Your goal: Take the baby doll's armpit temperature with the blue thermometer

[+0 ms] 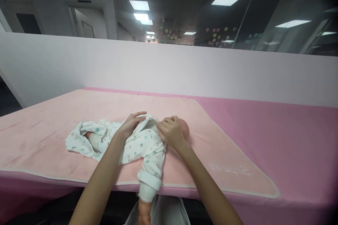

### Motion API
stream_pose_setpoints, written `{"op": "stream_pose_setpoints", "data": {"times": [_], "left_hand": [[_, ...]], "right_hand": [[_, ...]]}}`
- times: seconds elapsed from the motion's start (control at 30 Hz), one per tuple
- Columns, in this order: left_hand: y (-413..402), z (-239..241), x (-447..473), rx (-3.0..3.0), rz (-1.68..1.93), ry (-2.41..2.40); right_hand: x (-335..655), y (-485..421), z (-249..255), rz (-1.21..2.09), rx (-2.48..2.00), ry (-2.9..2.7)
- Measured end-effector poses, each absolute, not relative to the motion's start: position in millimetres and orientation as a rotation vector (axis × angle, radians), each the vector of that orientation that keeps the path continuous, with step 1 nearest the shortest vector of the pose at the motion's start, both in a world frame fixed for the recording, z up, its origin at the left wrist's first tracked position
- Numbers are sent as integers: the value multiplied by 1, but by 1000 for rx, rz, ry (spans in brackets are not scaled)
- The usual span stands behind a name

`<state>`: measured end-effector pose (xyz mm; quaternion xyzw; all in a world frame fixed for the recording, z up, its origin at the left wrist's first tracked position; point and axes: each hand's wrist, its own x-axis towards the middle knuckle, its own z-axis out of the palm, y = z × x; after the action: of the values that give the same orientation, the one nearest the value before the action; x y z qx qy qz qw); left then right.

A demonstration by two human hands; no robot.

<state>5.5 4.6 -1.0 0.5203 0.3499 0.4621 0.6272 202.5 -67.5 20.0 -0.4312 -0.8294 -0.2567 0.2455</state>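
Note:
A baby doll lies on its back on a pale pink blanket, its bald head pointing right. It wears a white printed romper; one sleeved arm hangs over the table's front edge. My left hand pinches the romper's cloth at the doll's chest, near the collar. My right hand is closed on the collar edge beside the doll's head, partly covering the head. The doll's legs, at the left, are wrapped in loose cloth.
The blanket covers a table with a deeper pink cover. A low white partition wall runs behind the table, with glass panes above it. The table's front edge is close to my body.

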Motion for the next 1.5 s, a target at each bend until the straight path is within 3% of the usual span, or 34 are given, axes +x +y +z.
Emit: {"op": "stream_pose_setpoints", "data": {"times": [0.17,0.4,0.7,0.87,1.5], "left_hand": [[12,-6,5,1117,1081,782],[20,-12,5,1093,1092,794],[4,-5,17,1653,854,647],[3,-7,16,1813,775,695],[3,-5,15,1889,802,607]], "right_hand": [[156,-39,25,-767,-1366,-2527],[146,-39,26,-657,-1563,-2440],[217,-150,47,302,-1151,-1264],[228,-156,34,638,-1024,-1029],[211,-177,24,438,-1166,-1178]]}}
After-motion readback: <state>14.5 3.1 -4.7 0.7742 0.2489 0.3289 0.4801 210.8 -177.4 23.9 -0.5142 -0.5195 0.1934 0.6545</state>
